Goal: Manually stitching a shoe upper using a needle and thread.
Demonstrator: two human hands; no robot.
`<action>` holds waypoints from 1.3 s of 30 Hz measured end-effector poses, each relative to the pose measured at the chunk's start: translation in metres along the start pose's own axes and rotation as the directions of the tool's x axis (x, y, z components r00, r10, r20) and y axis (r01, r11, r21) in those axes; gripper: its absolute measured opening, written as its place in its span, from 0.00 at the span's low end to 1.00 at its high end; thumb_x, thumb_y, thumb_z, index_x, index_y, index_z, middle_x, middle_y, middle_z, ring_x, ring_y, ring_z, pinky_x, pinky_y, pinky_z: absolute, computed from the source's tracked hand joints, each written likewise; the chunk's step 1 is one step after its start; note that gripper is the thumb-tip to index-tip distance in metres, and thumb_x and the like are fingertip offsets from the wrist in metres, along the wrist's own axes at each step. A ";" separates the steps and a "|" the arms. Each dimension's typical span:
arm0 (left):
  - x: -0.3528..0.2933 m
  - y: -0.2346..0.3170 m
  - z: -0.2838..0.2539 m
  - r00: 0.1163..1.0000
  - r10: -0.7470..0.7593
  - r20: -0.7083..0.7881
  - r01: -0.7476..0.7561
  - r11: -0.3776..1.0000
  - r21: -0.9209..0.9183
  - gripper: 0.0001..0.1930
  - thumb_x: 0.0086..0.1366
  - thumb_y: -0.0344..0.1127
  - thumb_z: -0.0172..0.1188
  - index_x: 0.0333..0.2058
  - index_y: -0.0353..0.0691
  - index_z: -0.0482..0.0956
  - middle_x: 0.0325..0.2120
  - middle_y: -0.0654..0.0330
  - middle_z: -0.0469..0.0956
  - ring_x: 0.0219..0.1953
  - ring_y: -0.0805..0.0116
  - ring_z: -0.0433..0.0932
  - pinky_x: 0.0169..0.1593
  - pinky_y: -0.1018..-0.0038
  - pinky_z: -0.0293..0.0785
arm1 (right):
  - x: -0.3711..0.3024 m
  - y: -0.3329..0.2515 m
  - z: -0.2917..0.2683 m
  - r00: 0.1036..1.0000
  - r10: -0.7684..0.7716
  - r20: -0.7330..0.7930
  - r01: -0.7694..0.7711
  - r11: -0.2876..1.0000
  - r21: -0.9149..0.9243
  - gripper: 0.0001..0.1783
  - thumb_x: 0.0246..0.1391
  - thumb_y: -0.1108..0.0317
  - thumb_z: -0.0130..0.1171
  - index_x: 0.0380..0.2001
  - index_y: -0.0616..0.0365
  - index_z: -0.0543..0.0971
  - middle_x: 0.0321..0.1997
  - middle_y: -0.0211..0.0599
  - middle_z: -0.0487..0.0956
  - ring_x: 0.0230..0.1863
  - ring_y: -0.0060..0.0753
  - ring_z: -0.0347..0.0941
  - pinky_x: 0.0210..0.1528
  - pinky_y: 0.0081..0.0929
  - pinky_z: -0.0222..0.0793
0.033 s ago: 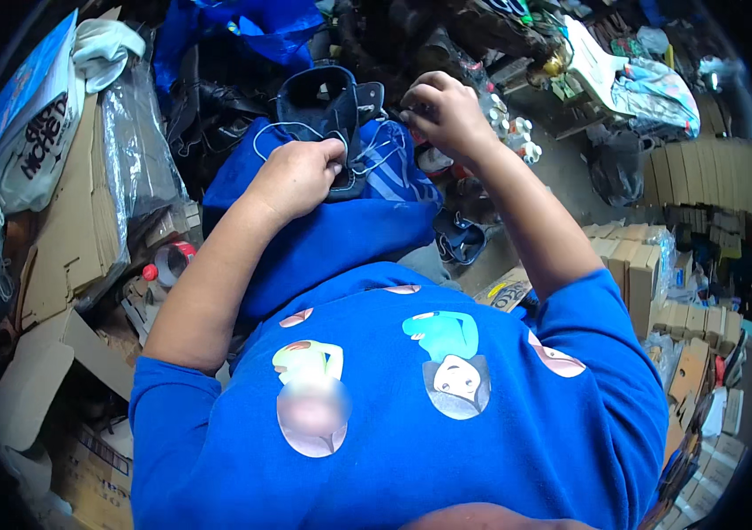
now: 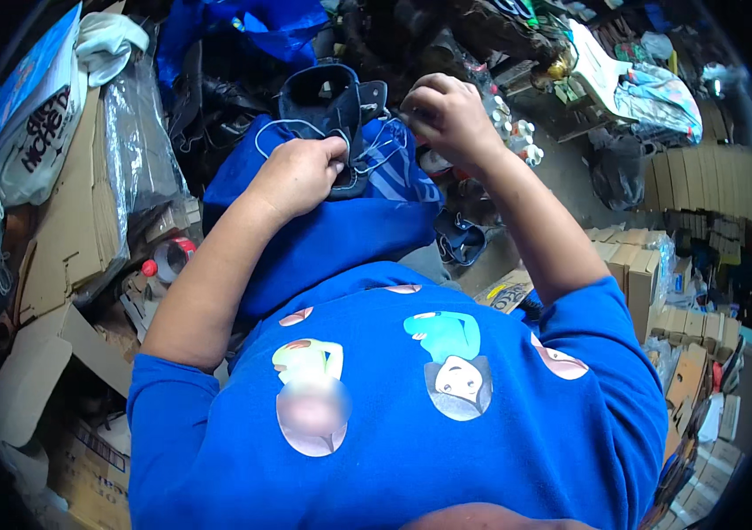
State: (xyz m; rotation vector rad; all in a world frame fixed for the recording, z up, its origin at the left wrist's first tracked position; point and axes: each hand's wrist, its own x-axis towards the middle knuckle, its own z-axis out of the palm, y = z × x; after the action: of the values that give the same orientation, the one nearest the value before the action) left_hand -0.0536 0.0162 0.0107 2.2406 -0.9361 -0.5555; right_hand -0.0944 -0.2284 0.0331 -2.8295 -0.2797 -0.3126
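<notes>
A dark leather shoe upper (image 2: 347,113) with an open, rounded collar lies over the blue cloth on my lap. My left hand (image 2: 299,175) is closed on its near part, thumb on top and fingers mostly out of sight. Pale thread (image 2: 384,148) loops loosely from the upper on both sides of that hand. To the right and apart from the upper, my right hand (image 2: 452,115) is raised with its fingers curled in a pinch. What those fingers hold, if anything, is too small to make out.
Flattened cardboard (image 2: 58,221) and clear plastic (image 2: 133,141) stand at the left, near a red-capped bottle (image 2: 168,258). Another dark shoe upper (image 2: 459,237) lies right of my lap. White-capped bottles (image 2: 517,134) and stacked cardboard (image 2: 637,261) are farther right.
</notes>
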 end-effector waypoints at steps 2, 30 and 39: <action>-0.006 -0.006 0.001 1.000 -0.026 -0.001 0.026 1.000 0.006 0.07 0.61 0.32 0.55 0.37 0.37 0.75 0.30 0.45 0.78 0.35 0.46 0.77 0.39 0.61 0.72 | 0.003 -0.030 -0.013 0.935 -0.342 0.091 0.349 0.934 -0.078 0.07 0.45 0.63 0.61 0.31 0.47 0.79 0.34 0.30 0.76 0.44 0.35 0.73 0.50 0.37 0.63; -0.067 -0.024 -0.046 0.982 0.168 -0.087 -0.122 0.207 -0.971 0.14 0.70 0.45 0.48 0.32 0.41 0.70 0.28 0.59 0.75 0.31 0.69 0.77 0.36 0.76 0.73 | 0.008 -0.019 0.016 0.901 0.213 0.377 -0.280 -0.377 0.883 0.10 0.61 0.58 0.54 0.35 0.52 0.71 0.32 0.29 0.72 0.33 0.23 0.69 0.40 0.28 0.69; -0.178 -0.167 -0.084 0.525 -0.621 -0.582 0.249 0.766 -0.593 0.13 0.68 0.44 0.53 0.35 0.40 0.77 0.19 0.72 0.66 0.22 0.83 0.62 0.26 0.84 0.58 | -0.094 0.155 -0.045 0.659 0.743 -0.117 -0.471 0.528 0.707 0.10 0.57 0.58 0.60 0.33 0.52 0.76 0.22 0.18 0.69 0.22 0.12 0.62 0.25 0.15 0.57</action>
State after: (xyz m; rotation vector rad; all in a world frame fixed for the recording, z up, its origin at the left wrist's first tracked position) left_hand -0.0427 0.2718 -0.0227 1.9531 0.2338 0.0276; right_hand -0.1587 -0.4024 0.0140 -1.9297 0.6321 -0.5150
